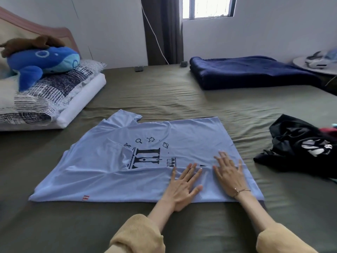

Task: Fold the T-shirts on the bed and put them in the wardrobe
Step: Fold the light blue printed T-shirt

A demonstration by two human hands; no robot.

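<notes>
A light blue T-shirt (113,161) with a dark print lies spread on the olive bed sheet (164,99), its near edge folded over part of the print. My left hand (184,187) lies flat on that folded strip with fingers straight and spread. Just to its right, my right hand (229,172) presses flat on the shirt near its right edge, a thin bracelet on the wrist. A crumpled black T-shirt (299,148) with a white print sits in a heap on the right side of the bed.
Stacked pillows (54,95) with a blue whale plush (42,61) and a brown plush fill the far left. A folded navy blanket (249,72) lies at the far right. Beyond it stands a small round table (317,68). No wardrobe is in view.
</notes>
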